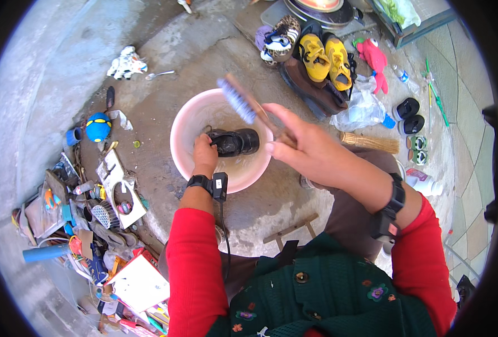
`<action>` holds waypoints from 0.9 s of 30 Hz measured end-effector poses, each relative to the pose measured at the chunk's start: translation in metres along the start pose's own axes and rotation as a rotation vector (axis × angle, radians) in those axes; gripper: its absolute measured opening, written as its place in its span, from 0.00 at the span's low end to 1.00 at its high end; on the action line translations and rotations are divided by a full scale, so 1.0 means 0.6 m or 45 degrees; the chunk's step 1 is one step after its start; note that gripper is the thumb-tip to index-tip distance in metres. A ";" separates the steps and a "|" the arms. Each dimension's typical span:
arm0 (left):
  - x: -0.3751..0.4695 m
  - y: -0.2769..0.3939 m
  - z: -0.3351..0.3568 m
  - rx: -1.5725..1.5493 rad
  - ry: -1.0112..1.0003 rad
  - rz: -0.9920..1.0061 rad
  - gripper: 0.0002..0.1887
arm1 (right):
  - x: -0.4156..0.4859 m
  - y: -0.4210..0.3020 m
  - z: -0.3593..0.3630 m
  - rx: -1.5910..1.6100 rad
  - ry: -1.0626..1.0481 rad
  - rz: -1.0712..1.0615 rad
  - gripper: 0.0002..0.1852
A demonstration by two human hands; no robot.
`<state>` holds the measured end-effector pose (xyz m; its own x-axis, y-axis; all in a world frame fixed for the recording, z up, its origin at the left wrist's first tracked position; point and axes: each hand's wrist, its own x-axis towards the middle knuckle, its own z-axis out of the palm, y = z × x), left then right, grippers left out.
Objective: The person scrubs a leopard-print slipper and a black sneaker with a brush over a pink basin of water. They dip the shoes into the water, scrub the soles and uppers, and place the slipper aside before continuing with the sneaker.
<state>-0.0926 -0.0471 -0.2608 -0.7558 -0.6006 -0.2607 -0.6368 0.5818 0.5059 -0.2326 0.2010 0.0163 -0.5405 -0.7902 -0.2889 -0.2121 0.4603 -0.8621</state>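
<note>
A pink plastic basin (180,156) with murky water in it stands on the concrete floor in front of me. Inside it is a small black shoe (237,142), its opening facing up and its toe towards the right. My left hand (205,154) reaches over the near side of the basin and grips the shoe at its heel end. Raised above the right rim, my right hand (295,139) holds a wooden-handled scrubbing brush (241,100). The pale bristles face down and left, apart from the shoe.
Yellow sneakers (315,57) and brown shoes (310,86) are piled beyond the basin to the right. A straw whisk broom (371,143) lies near my right forearm. On the left is a heap of clutter around a white board (141,282). A blue ball-like toy (98,127) sits left of the basin.
</note>
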 end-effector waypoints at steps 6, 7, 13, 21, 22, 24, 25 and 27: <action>-0.022 0.047 -0.106 -0.044 0.137 0.177 0.09 | 0.025 0.003 0.065 -0.597 -0.145 -0.253 0.27; -0.029 0.059 -0.128 -0.051 0.165 0.201 0.10 | 0.026 0.002 0.074 -0.738 -0.188 -0.243 0.26; -0.082 0.113 -0.238 -0.035 0.253 0.230 0.09 | 0.042 -0.032 0.110 -1.030 -0.264 -0.347 0.16; -0.126 0.148 -0.261 -0.012 0.392 0.407 0.09 | 0.108 -0.033 0.170 -1.226 -0.419 -0.346 0.12; -0.128 0.151 -0.260 -0.050 0.397 0.422 0.09 | 0.112 -0.022 0.183 -1.152 -0.343 -0.353 0.12; -0.130 0.160 -0.255 -0.080 0.317 0.393 0.09 | 0.126 -0.004 0.200 -1.080 -0.278 -0.322 0.12; -0.132 0.164 -0.252 -0.102 0.286 0.397 0.09 | 0.130 0.004 0.204 -1.032 -0.253 -0.359 0.12; -0.133 0.170 -0.253 -0.136 0.315 0.374 0.10 | 0.137 0.015 0.202 -0.989 -0.247 -0.353 0.11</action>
<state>-0.0742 -0.0234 -0.0635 -0.8359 -0.5384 0.1070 -0.3697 0.6963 0.6152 -0.1799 0.0911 -0.0656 -0.2524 -0.9382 -0.2370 -0.8539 0.3311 -0.4016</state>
